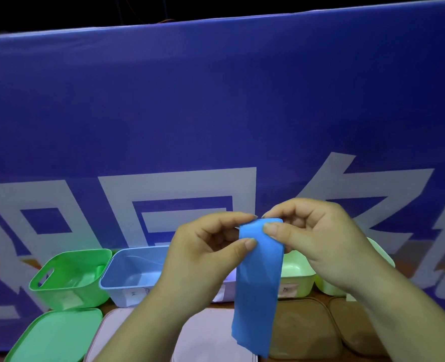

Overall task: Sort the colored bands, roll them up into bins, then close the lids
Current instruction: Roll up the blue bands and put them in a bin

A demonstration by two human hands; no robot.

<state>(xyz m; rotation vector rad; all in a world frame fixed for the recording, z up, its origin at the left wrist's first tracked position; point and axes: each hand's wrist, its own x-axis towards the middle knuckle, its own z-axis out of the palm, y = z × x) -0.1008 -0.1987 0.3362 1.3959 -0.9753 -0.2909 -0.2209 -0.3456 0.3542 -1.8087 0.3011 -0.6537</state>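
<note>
We see a blue band [258, 283], a flat, wide, smooth strip of even colour with soft creases across its middle and a slanted, uneven lower edge. It hangs in the air in front of the bins, with its loose end over the lids. Both hands grasp its top end. The left hand [211, 246] pinches the top left edge between thumb and forefinger, and the right hand [320, 239] pinches the top right corner the same way. The other fingers of both hands are curled in.

Behind the band, open bins stand side by side in a row. From the left we make out a green bin [70, 275] with a handle slot in its wall and a pale blue bin [132, 273]. To the right of the band are a light green bin [294, 273] and another light bin [328, 286], mostly hidden by the right wrist. We cannot tell what lies in any of them. In front of them lie the lids: a green lid [56, 335], a pink lid [111, 333] and two tan lids [299, 327].

The band's long axis runs nearly straight up and down. Its top end is at the fingers, and its free end points down and leans slightly left.
</note>
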